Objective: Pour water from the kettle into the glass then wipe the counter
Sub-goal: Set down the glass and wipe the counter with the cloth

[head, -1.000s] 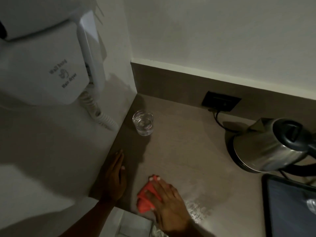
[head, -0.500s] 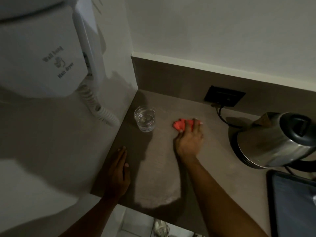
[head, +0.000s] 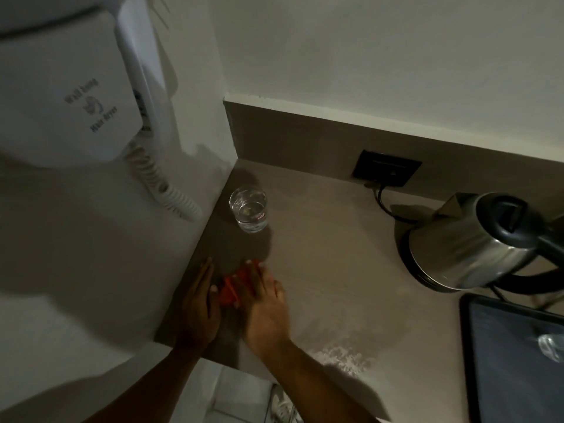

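The counter [head: 329, 254] is a matte, grey-brown slab with a faint straight grain, and it meets a pale wall on the left and a matching upstand at the far side. Near its front edge a damp, mottled patch [head: 341, 357] catches the light.

The right hand [head: 264, 309] lies palm down on a red cloth [head: 232, 290], fingers stretched and close together, pressing the crumpled fabric flat against the counter rather than gripping it. The cloth bunches out from under the fingers on the left. The left hand [head: 200, 309] rests flat on the counter just beside it at the near left corner, fingers straight and together, holding nothing; its thumb touches or nearly touches the cloth.

Farther back, near the left wall, stands a short, round, clear glass [head: 248, 209] with water in it, upright and apart from both hands. At the right sits the kettle [head: 467, 242]: a rounded, brushed-steel body with a black lid and handle, on a dark round base. Its black cord [head: 383, 203] runs to a dark, rectangular socket [head: 386, 172] in the upstand. A dark tray [head: 512, 361] with rounded corners lies near right. A white plastic hair dryer [head: 70, 96] with a coiled cord hangs on the left wall.
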Demonstrator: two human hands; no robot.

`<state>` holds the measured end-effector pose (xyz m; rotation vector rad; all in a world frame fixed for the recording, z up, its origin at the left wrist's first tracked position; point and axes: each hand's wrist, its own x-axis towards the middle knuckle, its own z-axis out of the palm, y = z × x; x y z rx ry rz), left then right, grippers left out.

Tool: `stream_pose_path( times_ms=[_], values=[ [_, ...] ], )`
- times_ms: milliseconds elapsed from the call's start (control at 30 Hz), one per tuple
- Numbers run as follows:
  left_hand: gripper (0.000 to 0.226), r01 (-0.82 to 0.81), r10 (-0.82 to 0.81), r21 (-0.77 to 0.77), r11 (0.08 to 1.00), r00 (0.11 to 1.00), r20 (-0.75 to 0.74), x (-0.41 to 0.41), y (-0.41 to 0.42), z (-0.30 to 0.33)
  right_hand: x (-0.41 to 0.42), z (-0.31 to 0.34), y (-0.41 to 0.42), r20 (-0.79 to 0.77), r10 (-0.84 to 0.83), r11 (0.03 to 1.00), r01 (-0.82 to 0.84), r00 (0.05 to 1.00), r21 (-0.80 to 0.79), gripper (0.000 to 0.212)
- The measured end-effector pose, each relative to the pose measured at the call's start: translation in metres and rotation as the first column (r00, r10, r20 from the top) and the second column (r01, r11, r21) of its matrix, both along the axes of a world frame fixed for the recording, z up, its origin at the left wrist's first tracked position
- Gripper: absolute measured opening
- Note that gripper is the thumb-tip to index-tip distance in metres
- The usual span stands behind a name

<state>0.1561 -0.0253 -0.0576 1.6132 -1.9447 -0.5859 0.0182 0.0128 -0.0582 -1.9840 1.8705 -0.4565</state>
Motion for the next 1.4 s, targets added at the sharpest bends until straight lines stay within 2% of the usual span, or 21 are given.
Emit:
stream_pose_path(
  times_ms=[233, 300, 367, 400, 500, 567, 633, 700, 733, 800, 867, 967, 1067, 1200, 1333, 1400],
  values=[
    [0.052, 0.020, -0.020, 0.006, 1.000, 1.000, 0.013, 0.001, 0.002, 0.006, -0.055, -0.011, 0.065, -0.111, 0.286, 0.947, -0.299, 0.952, -0.118, 0.054],
    [0.052, 0.023, -0.023, -0.002, 1.000, 0.999, 0.027, 0.001, 0.002, 0.007, -0.089, -0.007, 0.063, -0.165, 0.292, 0.927, -0.321, 0.942, -0.192, 0.051],
    [0.047, 0.026, -0.026, -0.002, 1.000, 0.999, 0.033, 0.000, 0.003, 0.007, -0.133, -0.002, 0.052, -0.142, 0.169, 0.939, -0.203, 0.975, -0.276, 0.044],
    [0.045, 0.018, -0.018, -0.001, 1.000, 1.000, 0.025, -0.001, 0.003, 0.007, -0.154, 0.000, 0.048, -0.135, 0.068, 0.959, -0.102, 0.988, -0.263, 0.043],
    [0.045, 0.008, -0.008, 0.001, 1.000, 1.000, 0.015, -0.002, 0.003, 0.007, -0.192, -0.001, 0.053, -0.186, -0.250, 0.967, 0.237, 0.950, -0.092, 0.049],
    [0.046, 0.002, -0.003, 0.014, 1.000, 1.000, 0.021, -0.001, 0.003, 0.005, -0.181, -0.008, 0.066, -0.184, -0.441, 0.898, 0.435, 0.879, -0.072, 0.050],
    [0.051, -0.001, 0.001, 0.040, 0.999, 1.000, 0.020, -0.001, 0.003, 0.004, -0.149, -0.014, 0.079, -0.149, -0.622, 0.781, 0.622, 0.769, -0.048, 0.051],
    [0.058, 0.004, -0.005, 0.059, 0.998, 1.000, 0.017, -0.001, 0.001, 0.002, -0.108, -0.016, 0.086, -0.083, -0.712, 0.697, 0.716, 0.697, 0.036, 0.053],
    [0.059, 0.011, -0.012, 0.057, 0.998, 1.000, 0.020, -0.001, 0.001, 0.001, -0.086, -0.015, 0.087, -0.039, -0.706, 0.704, 0.706, 0.707, 0.075, 0.054],
    [0.058, 0.031, -0.033, 0.063, 0.998, 0.999, 0.032, 0.000, -0.001, 0.001, -0.042, -0.014, 0.088, 0.020, -0.611, 0.790, 0.608, 0.791, 0.077, 0.054],
    [0.058, 0.042, -0.044, 0.073, 0.996, 0.998, 0.033, 0.001, -0.002, 0.001, -0.005, -0.015, 0.089, 0.005, -0.408, 0.912, 0.407, 0.913, 0.051, 0.054],
    [0.059, 0.038, -0.040, 0.077, 0.996, 0.999, 0.028, 0.000, -0.001, 0.002, 0.012, -0.016, 0.080, 0.008, -0.146, 0.989, 0.146, 0.989, 0.027, 0.062],
    [0.060, 0.036, -0.039, 0.075, 0.997, 0.999, 0.038, 0.000, -0.002, 0.003, 0.000, -0.010, 0.069, -0.047, 0.043, 0.999, -0.042, 0.998, 0.025, 0.056],
    [0.073, 0.038, -0.043, 0.066, 0.997, 0.996, 0.074, -0.002, -0.001, 0.008, -0.025, -0.003, 0.075, -0.053, 0.201, 0.980, -0.201, 0.978, 0.009, 0.055],
    [0.080, 0.029, -0.033, 0.055, 0.998, 0.997, 0.076, -0.003, -0.001, 0.008, -0.079, -0.006, 0.106, -0.075, 0.433, 0.895, -0.438, 0.898, -0.086, 0.047],
    [0.082, 0.028, -0.033, 0.061, 0.998, 0.996, 0.086, -0.004, -0.001, 0.007, -0.122, -0.005, 0.118, -0.122, 0.474, 0.864, -0.488, 0.872, -0.127, 0.040]
  ],
)
